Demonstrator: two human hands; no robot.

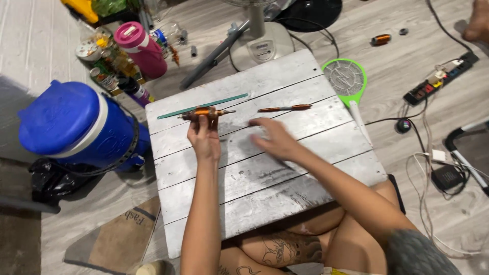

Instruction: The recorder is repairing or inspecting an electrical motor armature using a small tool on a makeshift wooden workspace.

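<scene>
left hand (204, 136) grip clenched on the copper-wound motor rotor with steel shaft (206, 113), far left on the grey plank desk (265, 183). right hand (274, 137) released, flat, blurred. we'd keep the shaft level, fingers off the windings.

Worn, silver-painted wooden board (265, 178); glossy copper-wound rotor (206, 113); shiny blue plastic cooler (76, 127)
</scene>
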